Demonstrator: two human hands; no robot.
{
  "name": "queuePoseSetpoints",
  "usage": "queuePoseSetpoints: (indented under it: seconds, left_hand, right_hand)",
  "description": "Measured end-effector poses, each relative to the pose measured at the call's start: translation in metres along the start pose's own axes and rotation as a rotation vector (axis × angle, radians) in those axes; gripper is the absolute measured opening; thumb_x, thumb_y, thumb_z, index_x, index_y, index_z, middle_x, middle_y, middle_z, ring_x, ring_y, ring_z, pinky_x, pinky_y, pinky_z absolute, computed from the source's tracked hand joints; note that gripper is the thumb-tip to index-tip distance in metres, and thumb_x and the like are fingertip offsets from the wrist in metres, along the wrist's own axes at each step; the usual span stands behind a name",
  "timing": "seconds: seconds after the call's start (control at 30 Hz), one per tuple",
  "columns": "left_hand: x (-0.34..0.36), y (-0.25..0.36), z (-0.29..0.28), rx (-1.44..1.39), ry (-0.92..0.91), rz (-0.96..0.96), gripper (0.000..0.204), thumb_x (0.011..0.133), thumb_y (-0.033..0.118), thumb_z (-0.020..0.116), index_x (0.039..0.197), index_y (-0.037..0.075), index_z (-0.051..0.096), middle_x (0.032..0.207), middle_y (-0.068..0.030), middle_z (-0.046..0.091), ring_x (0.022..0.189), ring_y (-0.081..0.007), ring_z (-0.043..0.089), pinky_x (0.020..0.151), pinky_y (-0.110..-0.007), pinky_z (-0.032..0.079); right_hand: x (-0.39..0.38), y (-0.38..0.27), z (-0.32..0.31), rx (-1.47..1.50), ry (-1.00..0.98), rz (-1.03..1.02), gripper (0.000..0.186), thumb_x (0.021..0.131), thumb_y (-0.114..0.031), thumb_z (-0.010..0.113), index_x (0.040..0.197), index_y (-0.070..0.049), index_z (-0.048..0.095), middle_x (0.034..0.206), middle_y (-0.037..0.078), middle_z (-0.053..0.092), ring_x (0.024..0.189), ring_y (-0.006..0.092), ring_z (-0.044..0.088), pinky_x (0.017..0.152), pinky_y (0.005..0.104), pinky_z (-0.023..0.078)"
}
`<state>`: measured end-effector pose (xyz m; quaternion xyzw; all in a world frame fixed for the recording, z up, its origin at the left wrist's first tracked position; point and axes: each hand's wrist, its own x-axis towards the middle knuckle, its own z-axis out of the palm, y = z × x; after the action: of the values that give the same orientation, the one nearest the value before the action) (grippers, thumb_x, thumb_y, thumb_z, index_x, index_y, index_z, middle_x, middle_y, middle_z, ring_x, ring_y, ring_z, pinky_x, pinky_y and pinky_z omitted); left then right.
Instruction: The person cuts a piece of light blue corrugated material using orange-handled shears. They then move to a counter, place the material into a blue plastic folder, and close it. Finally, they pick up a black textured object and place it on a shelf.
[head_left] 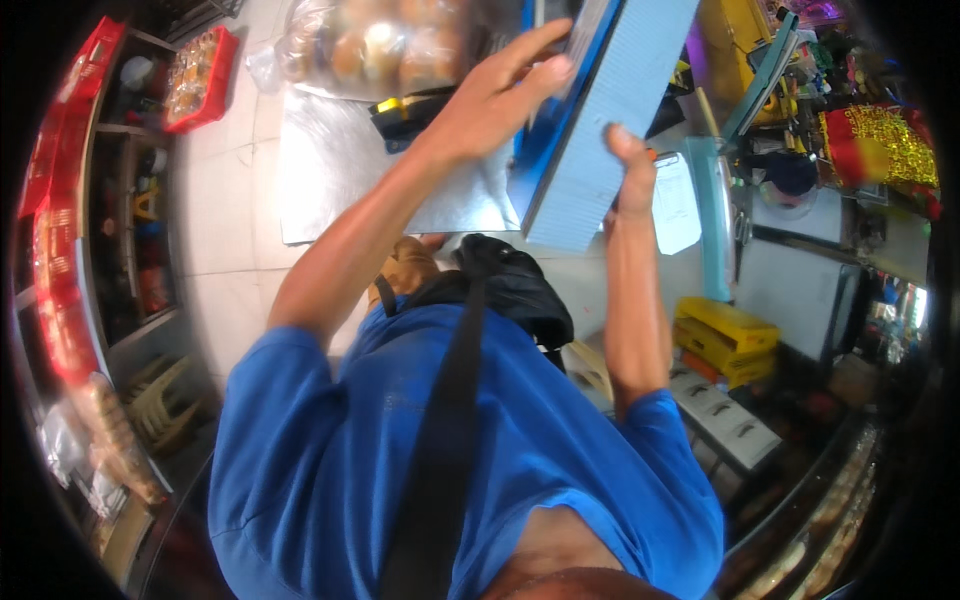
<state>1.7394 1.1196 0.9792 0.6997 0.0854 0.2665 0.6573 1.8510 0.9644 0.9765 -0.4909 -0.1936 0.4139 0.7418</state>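
A long light-blue ribbed box [607,130] with darker blue edges is tilted in front of me, its upper end cut off by the frame. My right hand [634,175] grips its right side, thumb on the ribbed face and fingers hidden behind. My left hand [505,95] reaches to the box's left side. Its thumb and forefinger are spread apart, their tips at the blue edge; the other fingers are partly hidden. Thin grey layers show along that edge. Below lies a shiny metal tabletop [335,165], with a black and yellow item [408,115] near my left forearm.
A clear bag of round brown items [380,45] sits on the far tabletop. Left stand shelves [125,215] and a red crate [203,80]. A white clipboard [676,203] is right of my right hand. Yellow boxes [727,335] and a cluttered bench [840,190] lie further right.
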Motion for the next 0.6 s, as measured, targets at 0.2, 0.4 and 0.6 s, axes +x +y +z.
queuePoseSetpoints:
  seconds: [0.2, 0.4, 0.6]
  left_hand:
    - [-0.083, 0.037, 0.02, 0.276, 0.047, 0.261, 0.098, 0.07, 0.054, 0.079, 0.142, 0.0, 0.042, 0.147, -0.0187, 0.04, 0.137, -0.0318, 0.038, 0.114, -0.044, 0.029]
    - [-0.078, 0.065, 0.056, 0.353, 0.346, 0.324, 0.098, 0.062, 0.047, 0.088, 0.14, 0.006, 0.046, 0.145, -0.0192, 0.039, 0.136, -0.0344, 0.038, 0.112, -0.047, 0.032]
    - [-0.064, 0.09, 0.067, 0.466, 0.442, 0.354, 0.09, 0.058, 0.046, 0.09, 0.13, 0.005, 0.057, 0.138, -0.0172, 0.047, 0.129, -0.0333, 0.043, 0.108, -0.046, 0.036]
  right_hand:
    - [0.02, -0.045, 0.012, 0.168, -0.047, -0.092, 0.054, 0.085, -0.04, 0.066, 0.118, 0.003, 0.058, 0.098, 0.015, 0.07, 0.081, 0.0225, 0.071, 0.073, 0.0333, 0.061]
    - [0.018, -0.047, 0.027, 0.32, -0.111, -0.114, 0.059, 0.091, -0.047, 0.058, 0.127, 0.0, 0.052, 0.112, 0.016, 0.065, 0.092, 0.025, 0.069, 0.079, 0.0362, 0.06]
    - [-0.007, -0.048, 0.04, 0.288, -0.148, -0.147, 0.081, 0.088, -0.061, 0.052, 0.146, -0.007, 0.036, 0.14, 0.017, 0.047, 0.122, 0.0291, 0.054, 0.104, 0.0423, 0.048]
